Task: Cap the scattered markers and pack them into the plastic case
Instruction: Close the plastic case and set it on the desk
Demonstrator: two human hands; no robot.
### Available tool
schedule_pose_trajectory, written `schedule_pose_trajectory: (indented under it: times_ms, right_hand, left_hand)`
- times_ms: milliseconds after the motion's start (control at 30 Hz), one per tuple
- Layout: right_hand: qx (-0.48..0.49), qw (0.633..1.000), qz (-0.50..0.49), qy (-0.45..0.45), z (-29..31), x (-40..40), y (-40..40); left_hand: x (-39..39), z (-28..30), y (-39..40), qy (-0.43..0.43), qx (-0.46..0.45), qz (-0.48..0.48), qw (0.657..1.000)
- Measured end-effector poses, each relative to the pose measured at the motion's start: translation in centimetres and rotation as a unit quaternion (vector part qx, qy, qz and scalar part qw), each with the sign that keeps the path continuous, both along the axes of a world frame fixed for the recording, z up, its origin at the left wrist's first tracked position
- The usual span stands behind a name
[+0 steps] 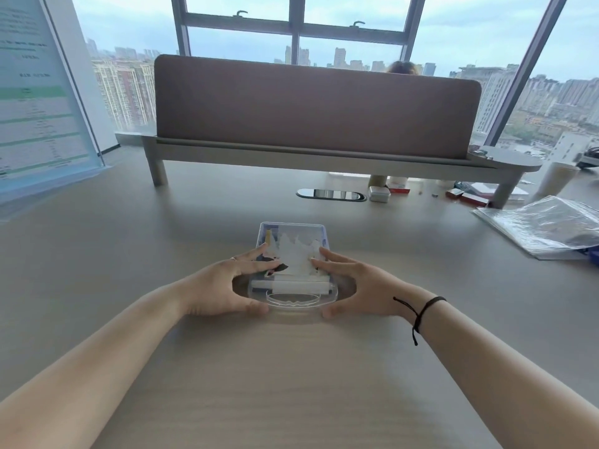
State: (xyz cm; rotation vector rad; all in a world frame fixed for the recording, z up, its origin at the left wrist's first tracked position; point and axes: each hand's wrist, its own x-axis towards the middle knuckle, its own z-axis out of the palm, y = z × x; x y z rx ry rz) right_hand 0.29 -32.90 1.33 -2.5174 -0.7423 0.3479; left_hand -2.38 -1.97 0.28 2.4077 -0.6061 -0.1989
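A clear plastic case [293, 233] with a carry handle at its near edge lies flat on the desk, straight ahead of me. Its lid looks down, and reflections on it hide most of the contents. Through it I make out markers [291, 285] lying across the near end, and a yellowish one upright at the far left corner. My left hand [223, 286] grips the case's left side, fingers on the lid and thumb at the near corner. My right hand [358, 288] grips the right side the same way. No loose markers or caps show on the desk.
A brown divider panel on a raised shelf [317, 105] crosses the desk behind the case. A phone [330, 194] and a small white box [378, 194] lie beneath it. Clear plastic bags [547, 226] sit at the right, and a standing printed sheet [39, 92] at the far left.
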Motion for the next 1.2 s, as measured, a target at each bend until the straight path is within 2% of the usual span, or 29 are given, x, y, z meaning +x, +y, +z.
schedule_pose_trajectory:
  times_ms: [267, 467, 733, 933, 1067, 1200]
  right_hand:
    - [-0.030, 0.997, 0.010, -0.067, 0.5, -0.6, 0.1]
    - [-0.132, 0.976, 0.053, -0.163, 2.1, -0.1, 1.1]
    - [-0.154, 0.969, 0.065, -0.183, 3.0, -0.4, 1.6]
    - [-0.265, 0.932, 0.081, -0.235, 2.5, 1.0, 2.9]
    - [-0.238, 0.940, 0.076, -0.232, 2.0, 1.2, 2.6]
    - [-0.170, 0.965, 0.051, -0.191, 2.1, 0.8, 2.1]
  left_hand:
    - [-0.1, 0.0, -0.1, -0.036, 0.022, 0.018, 0.999]
    - [0.0, 1.7, -0.4, -0.061, 0.104, 0.005, 0.993]
    - [0.1, 2.2, -0.8, -0.078, 0.135, 0.002, 0.988]
    - [0.5, 2.5, -0.7, -0.068, 0.163, -0.006, 0.984]
    - [0.4, 2.6, -0.8, -0.069, 0.165, -0.006, 0.984]
    - [-0.1, 2.3, -1.0, -0.078, 0.145, 0.006, 0.986]
